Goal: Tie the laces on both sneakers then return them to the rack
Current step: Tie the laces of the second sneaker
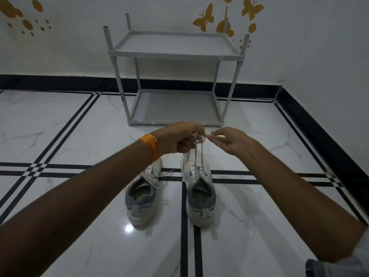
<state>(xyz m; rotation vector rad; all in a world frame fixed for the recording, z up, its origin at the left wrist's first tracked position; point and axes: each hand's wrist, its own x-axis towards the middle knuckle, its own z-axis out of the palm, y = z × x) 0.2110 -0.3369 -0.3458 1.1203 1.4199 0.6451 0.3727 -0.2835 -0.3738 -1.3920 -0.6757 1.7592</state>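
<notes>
Two sneakers sat heels-near on the tiled floor (259, 226): the left sneaker (142, 194) at 7 o'clock, laces slack, and the right sneaker (199, 188). Above its toe, the left hand (177, 138) pinched both laces (198, 156) taut; the right hand (231, 139), fingers loose, reached for an end (knot probably just begun). Next came crossing and cinching. The rack (175, 54) stood bare at 12 o'clock.

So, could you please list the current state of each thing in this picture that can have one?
Right sneaker: on the floor, laces pulled up, not yet knotted.
Left sneaker: on the floor, laces loose, untied.
Rack: standing by the wall, both shelves bare.
Left hand: pinching the raised laces.
Right hand: fingers at a lace end, grip unclear.
</notes>
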